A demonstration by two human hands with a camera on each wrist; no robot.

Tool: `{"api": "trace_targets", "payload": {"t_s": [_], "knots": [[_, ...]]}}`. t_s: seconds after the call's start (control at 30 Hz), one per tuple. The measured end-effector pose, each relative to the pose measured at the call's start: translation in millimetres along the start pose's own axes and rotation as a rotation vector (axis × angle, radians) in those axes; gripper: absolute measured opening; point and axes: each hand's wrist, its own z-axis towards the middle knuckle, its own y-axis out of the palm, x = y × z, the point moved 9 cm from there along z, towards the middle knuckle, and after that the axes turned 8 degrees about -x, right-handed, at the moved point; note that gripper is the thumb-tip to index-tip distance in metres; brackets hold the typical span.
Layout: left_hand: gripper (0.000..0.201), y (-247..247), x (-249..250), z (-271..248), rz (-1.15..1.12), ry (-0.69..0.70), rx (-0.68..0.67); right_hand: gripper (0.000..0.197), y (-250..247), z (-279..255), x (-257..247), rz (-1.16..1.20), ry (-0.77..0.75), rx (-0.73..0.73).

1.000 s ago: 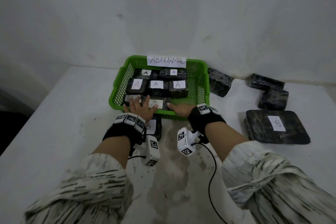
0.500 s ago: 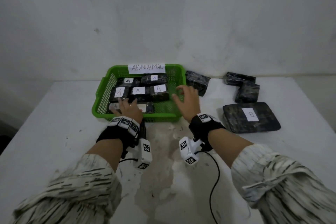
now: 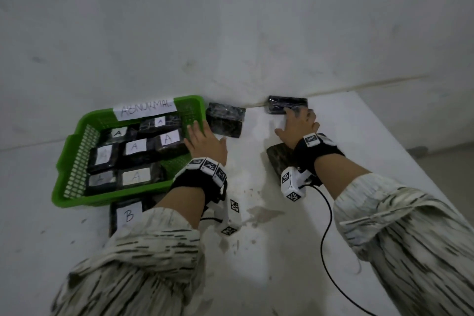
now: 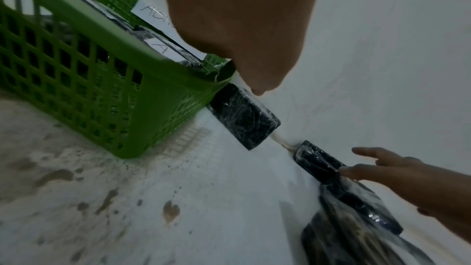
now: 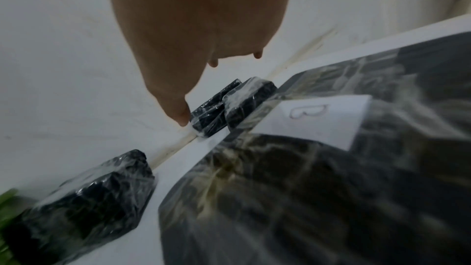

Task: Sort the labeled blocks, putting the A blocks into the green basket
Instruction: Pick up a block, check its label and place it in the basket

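Head: vs 0.5 s ago, right hand point(image 3: 298, 124) was moved from basket edge to far wrapped block point(image 3: 286, 104), grip apart, fingers laid on it. Left hand point(image 3: 205, 141) at green basket point(image 3: 77, 141) rim, apart. 7 A blocks point(image 3: 134, 147) counted inside.
Left wrist: 1 unlabeled block point(image 4: 243, 121) seen beside basket.
Right wrist: 1 B slab point(image 5: 318, 168) seen.

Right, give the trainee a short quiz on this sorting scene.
1. True or false: the right hand is reaching into the green basket.
2. The basket's paper label reads: a) NORMAL, b) ABNORMAL, c) SORTED.
3. Fill in: the labelled block on the table in front of the basket bears the letter ___.
Key: 1 false, it touches a dark block by the wall; 2 b; 3 B.
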Motion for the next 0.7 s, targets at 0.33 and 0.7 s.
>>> {"api": "trace_targets", "payload": {"t_s": [0.33,0.7], "knots": [[0.07,3,-9,24,-0.075,0.029,0.063,0.073,24,55,18,-0.012,0.245,-0.157],[0.068,-5,-4,17,-0.01,0.017,0.075,0.054,14,33,-47,0.592,-0.009,0.031]]}}
